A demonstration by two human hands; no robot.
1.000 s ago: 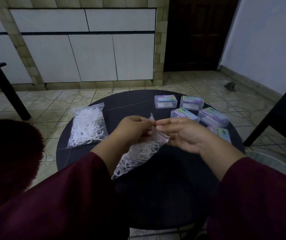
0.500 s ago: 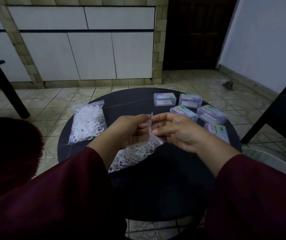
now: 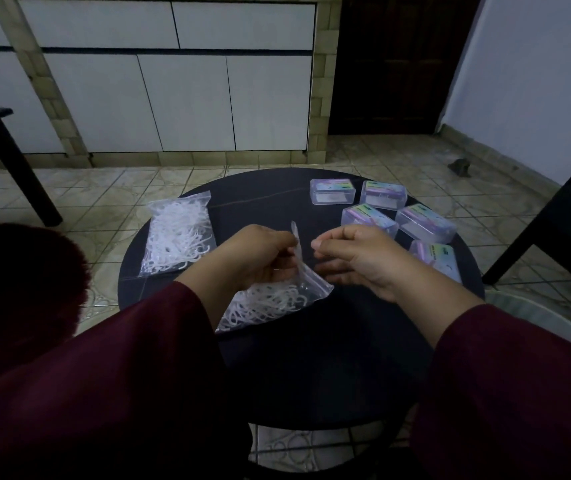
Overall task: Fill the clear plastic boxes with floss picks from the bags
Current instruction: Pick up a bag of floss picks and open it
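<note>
Two bags: one clear zip bag of white floss picks (image 3: 270,299) mid-table, pinched by left hand (image 3: 259,258); second bag (image 3: 178,233) lies far left.
Table: round black top (image 3: 329,358), near edge bare.
Boxes: five clear plastic boxes (image 3: 398,216) far right, partly behind right hand (image 3: 356,258), fingers curled, grasp unclear.

Head camera looks down, close over table (image 3: 311,358).

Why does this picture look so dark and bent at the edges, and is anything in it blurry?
Head view: the room is dim, so the round table reads almost black; the wide lens bows the cabinets and floor tiles; the right hand is slightly smeared at its fingertips; the clear boxes stay fairly sharp, without strong glare.
</note>
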